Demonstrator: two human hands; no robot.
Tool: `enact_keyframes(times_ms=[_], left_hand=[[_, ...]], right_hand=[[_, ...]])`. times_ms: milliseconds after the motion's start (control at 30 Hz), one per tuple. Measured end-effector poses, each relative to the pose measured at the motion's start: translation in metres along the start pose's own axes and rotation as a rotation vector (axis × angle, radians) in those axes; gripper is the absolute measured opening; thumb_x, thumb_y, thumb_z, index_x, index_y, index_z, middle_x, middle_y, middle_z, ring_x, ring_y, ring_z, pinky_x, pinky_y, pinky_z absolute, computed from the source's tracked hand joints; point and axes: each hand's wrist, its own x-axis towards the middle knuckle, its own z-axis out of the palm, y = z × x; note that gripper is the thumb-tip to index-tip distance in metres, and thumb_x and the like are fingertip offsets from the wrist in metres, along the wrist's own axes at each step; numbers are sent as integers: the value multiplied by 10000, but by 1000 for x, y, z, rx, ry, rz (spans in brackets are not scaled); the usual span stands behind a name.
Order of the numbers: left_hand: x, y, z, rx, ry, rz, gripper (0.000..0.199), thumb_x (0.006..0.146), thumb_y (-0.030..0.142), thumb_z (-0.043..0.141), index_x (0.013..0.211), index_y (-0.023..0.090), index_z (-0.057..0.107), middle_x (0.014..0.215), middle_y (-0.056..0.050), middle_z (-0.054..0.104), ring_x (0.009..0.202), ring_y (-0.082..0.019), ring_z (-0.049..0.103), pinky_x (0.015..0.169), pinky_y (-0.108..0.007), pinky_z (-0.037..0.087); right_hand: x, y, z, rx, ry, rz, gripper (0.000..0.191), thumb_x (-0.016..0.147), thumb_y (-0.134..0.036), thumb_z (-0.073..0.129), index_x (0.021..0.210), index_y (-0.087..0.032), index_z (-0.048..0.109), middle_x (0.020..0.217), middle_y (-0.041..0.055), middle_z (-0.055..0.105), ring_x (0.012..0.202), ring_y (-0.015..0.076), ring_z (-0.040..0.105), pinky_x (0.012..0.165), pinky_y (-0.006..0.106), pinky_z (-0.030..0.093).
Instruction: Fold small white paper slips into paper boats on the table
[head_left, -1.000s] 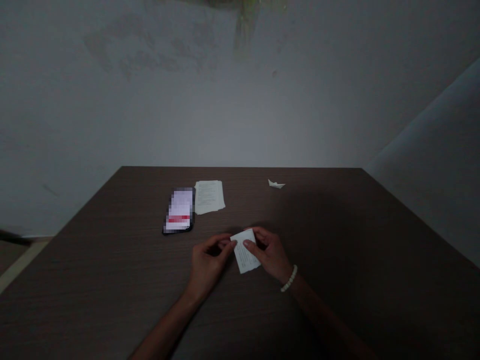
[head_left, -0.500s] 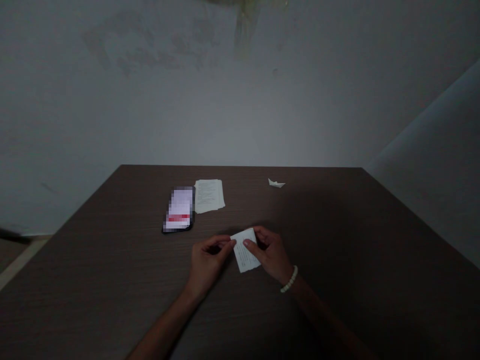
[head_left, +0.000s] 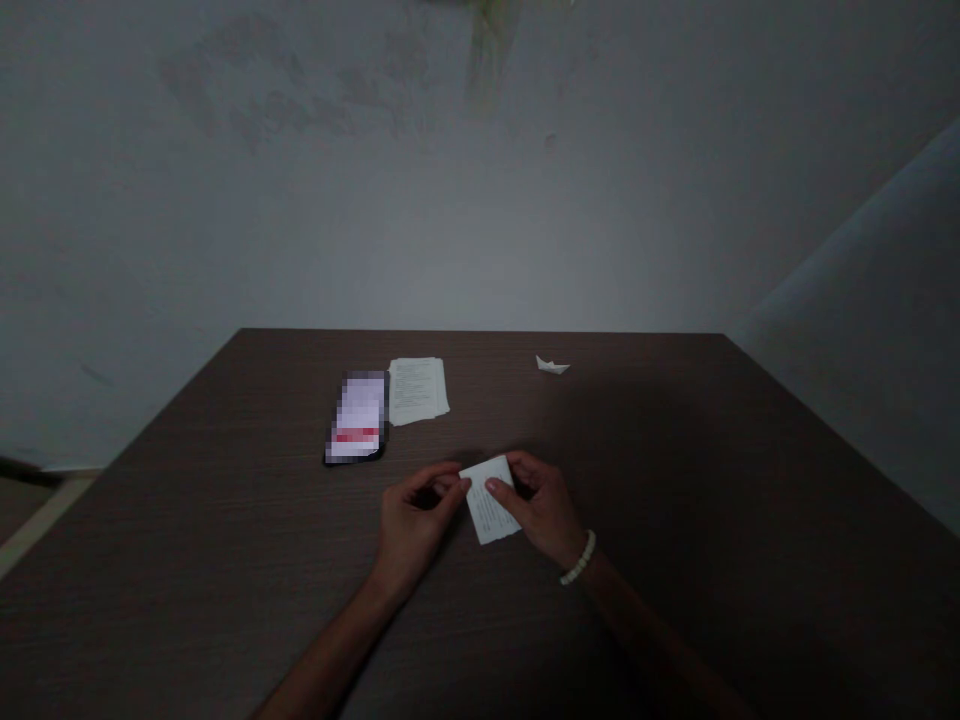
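A small folded piece of white printed paper (head_left: 489, 508) is held between both hands near the middle of the table. My left hand (head_left: 416, 515) pinches its upper left corner between thumb and fingers. My right hand (head_left: 544, 505) grips the upper right part, thumb on the printed face and fingers behind; a beaded bracelet is on that wrist. Beyond them lies a stack of printed paper sheets (head_left: 418, 390), with a phone (head_left: 358, 418) beside it on the left, its lit screen pixelated. A small folded paper boat (head_left: 553, 366) sits farther back, to the right.
The dark brown wooden table (head_left: 225, 480) reaches back to a grey, stained wall (head_left: 480, 220). Shadow covers much of the table's right side. A strip of floor shows past the left edge.
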Motion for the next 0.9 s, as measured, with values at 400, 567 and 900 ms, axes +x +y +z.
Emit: enact_keyframes(times_ms=[400,567,900], left_hand=[[-2,0,-1,84,22,77,264,707,353,735,884,159,763,747,-44,736,650,-169,664,630,-259,543],[-2,0,-2,109,33,68,257,715,366,727,863,160,764,721,-44,729,643,-172,656,616,-258,537],[-3,1,-1,60,24,9,292,703,361,735,899,145,752,709,-39,726,644,-172,665,614,-252,545]], right_hand=[[0,-1,1,5,-4,-1,216,799,-373,683,892,-185,631,841,54,712,770,193,673,664,299,533],[0,-2,1,-20,-5,2,206,801,-369,679,892,-190,631,848,51,714,776,194,677,674,304,537],[-1,-1,0,-37,-6,-3,194,803,-354,679,900,-191,638,842,50,711,762,194,672,658,299,536]])
